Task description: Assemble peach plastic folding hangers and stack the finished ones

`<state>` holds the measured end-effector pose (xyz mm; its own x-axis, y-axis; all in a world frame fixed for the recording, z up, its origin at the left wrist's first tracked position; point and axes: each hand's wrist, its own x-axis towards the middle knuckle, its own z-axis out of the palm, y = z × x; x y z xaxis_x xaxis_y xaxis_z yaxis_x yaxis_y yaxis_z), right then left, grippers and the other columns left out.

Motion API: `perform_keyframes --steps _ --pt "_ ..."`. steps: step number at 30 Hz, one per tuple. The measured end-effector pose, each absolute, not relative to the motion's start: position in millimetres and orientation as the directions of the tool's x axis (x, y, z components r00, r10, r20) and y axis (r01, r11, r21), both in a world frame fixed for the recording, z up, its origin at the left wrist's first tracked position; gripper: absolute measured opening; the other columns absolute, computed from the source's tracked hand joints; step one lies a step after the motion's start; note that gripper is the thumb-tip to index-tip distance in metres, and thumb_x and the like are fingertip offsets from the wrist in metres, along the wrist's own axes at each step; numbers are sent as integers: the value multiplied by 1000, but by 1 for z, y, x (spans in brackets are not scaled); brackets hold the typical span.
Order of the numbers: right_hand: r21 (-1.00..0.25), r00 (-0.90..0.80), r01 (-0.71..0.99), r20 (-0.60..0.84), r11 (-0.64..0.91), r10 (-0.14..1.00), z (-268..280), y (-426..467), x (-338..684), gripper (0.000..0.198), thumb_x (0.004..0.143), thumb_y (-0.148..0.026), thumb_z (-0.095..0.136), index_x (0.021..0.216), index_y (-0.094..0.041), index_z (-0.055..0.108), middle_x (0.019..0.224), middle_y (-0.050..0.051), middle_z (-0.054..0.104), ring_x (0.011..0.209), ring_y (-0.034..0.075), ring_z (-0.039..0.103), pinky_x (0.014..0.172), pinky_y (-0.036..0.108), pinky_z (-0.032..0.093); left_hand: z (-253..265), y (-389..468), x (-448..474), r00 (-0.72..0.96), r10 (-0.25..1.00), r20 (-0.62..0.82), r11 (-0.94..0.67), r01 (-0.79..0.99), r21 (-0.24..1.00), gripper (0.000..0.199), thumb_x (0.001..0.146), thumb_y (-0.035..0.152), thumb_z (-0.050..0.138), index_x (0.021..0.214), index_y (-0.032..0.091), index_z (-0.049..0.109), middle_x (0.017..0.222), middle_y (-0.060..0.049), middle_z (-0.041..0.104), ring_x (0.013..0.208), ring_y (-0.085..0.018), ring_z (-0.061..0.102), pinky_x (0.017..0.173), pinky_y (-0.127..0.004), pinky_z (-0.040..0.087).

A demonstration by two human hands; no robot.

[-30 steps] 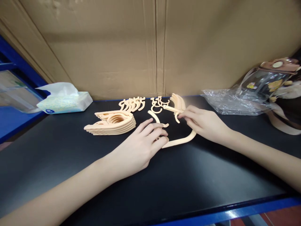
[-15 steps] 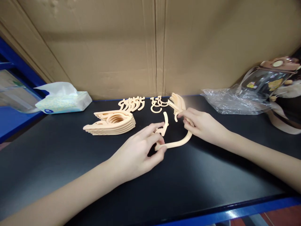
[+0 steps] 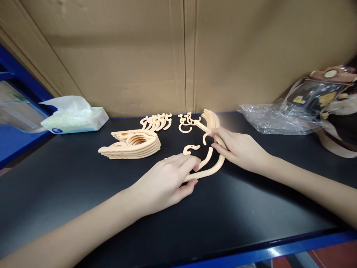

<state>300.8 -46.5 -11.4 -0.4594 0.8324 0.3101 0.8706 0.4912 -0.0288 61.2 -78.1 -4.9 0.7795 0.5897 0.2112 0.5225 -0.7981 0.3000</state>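
A cream plastic folding hanger (image 3: pixel 209 172) is gripped by both hands just above the black table. My left hand (image 3: pixel 167 178) has its fingers closed on the near end, hiding that end from sight. My right hand (image 3: pixel 237 147) pinches the far arm between thumb and fingers. Inside the curve of the hanger, a slimmer curved bar (image 3: pixel 206 158) sticks out from under my left fingers. Just beyond those fingers shows a curled hook (image 3: pixel 191 148), its lower part covered by the hand.
Left of my hands lies a stack of cream hanger pieces (image 3: pixel 131 149). Behind are a row of loose hooks (image 3: pixel 156 122), more hooks (image 3: pixel 185 128) and another pile of hanger parts (image 3: pixel 211 118). A tissue pack (image 3: pixel 76 119), clear plastic bag (image 3: pixel 281 118) and bottle (image 3: pixel 315 95) stand near the cardboard wall.
The slim bar and hook have turned within my left fingers, the bar now lying along the hanger's curve. My right hand has shifted slightly, with the hanger still in it.
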Motion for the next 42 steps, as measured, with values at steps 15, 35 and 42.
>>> perform_keyframes --steps 15,35,42 --pt "-72 -519 823 307 563 798 -15 -46 302 15 93 -27 42 106 -20 43 97 5 66 75 21 65 63 30 46 -7 -77 60 801 547 244 -833 490 258 14 86 11 45 95 20 50 100 -5 64 94 -18 62 80 -30 50" --pt "-154 -643 680 343 716 685 -16 -59 297 13 96 -25 36 101 -19 47 74 0 63 56 13 56 54 25 38 -4 -67 56 712 578 399 -743 662 -105 19 92 18 44 73 18 45 67 0 51 63 -16 47 58 -28 34" --pt "-355 -675 527 378 772 634 -11 -66 293 24 98 -25 37 115 -22 53 86 1 59 68 11 54 64 23 41 -4 -70 57 624 672 398 -716 686 132 13 93 22 44 80 19 44 74 0 57 68 -16 54 60 -27 39"
